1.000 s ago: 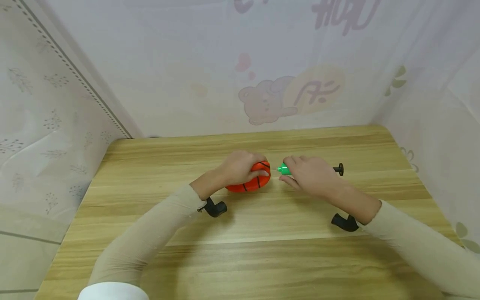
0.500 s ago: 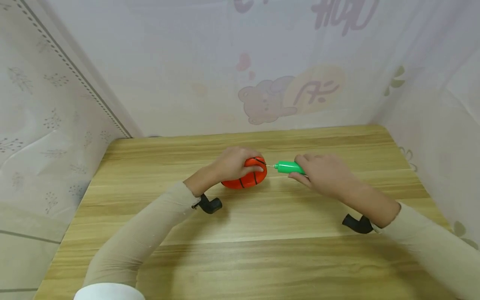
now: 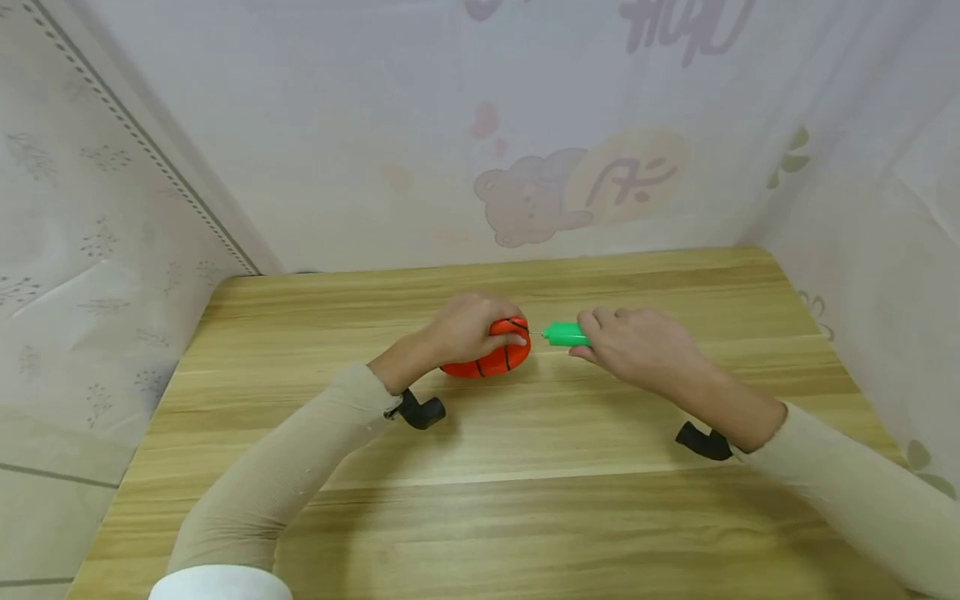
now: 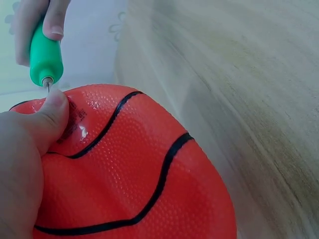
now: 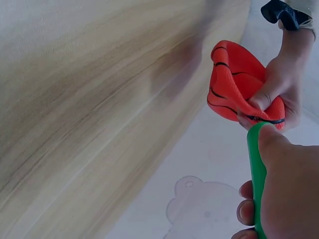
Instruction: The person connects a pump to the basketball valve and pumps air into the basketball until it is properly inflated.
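My left hand (image 3: 467, 330) grips a soft, partly deflated orange-red basketball (image 3: 489, 363) with black lines, its thumb pressing near the top. In the right wrist view the ball (image 5: 233, 79) is folded inward under the fingers. My right hand (image 3: 641, 348) holds a green hand pump (image 3: 566, 334) level, its front end facing the ball. A thin metal needle (image 3: 536, 333) spans the short gap between pump and ball. In the left wrist view the needle (image 4: 48, 86) runs down behind the left thumb, so its tip is hidden. The pump's rear end is covered by my right hand.
Both hands are above a wood-grain table (image 3: 480, 517). Black wrist-camera mounts (image 3: 422, 412) hang beneath each wrist. A pale printed curtain (image 3: 360, 150) rises behind the table and along its sides.
The ball and left hand have shifted slightly left. My right hand moved right with the pump, then back a little left. The pump's black handle, visible a second ago, is out of sight.
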`<move>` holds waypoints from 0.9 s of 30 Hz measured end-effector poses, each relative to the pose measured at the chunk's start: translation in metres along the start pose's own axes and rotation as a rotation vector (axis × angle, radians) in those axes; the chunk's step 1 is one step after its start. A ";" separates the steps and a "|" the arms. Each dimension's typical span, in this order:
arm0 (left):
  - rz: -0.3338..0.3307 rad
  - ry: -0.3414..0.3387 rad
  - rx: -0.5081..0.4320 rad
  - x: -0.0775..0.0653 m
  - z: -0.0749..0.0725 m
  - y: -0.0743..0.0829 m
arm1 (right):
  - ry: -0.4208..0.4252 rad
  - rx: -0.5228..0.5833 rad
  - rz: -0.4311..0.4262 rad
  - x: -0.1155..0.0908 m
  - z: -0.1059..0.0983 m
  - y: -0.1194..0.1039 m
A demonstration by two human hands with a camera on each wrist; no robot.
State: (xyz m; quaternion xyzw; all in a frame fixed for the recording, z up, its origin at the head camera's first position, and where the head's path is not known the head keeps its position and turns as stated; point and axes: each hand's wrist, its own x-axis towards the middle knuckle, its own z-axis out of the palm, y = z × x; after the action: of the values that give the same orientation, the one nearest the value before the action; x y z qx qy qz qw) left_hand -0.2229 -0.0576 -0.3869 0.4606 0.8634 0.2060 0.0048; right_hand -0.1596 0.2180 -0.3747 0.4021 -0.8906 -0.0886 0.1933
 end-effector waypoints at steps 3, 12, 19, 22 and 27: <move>-0.008 -0.010 0.000 -0.001 0.002 0.000 | 0.018 -0.013 -0.033 0.002 0.004 0.002; 0.004 0.003 -0.020 -0.002 0.009 -0.004 | 0.054 -0.014 -0.087 0.007 0.011 0.004; -0.012 0.002 -0.023 -0.001 0.010 -0.005 | 0.002 -0.021 -0.077 0.010 0.011 0.002; -0.064 -0.005 -0.056 -0.002 0.005 -0.003 | -0.047 0.040 -0.021 0.011 0.008 0.004; -0.110 -0.022 -0.051 -0.002 -0.004 -0.001 | -0.079 0.140 0.044 0.008 0.007 0.008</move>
State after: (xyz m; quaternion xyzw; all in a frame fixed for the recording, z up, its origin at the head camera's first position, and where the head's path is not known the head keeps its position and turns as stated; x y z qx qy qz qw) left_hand -0.2235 -0.0610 -0.3840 0.4142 0.8818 0.2223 0.0373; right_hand -0.1723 0.2175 -0.3766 0.3911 -0.9101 -0.0375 0.1315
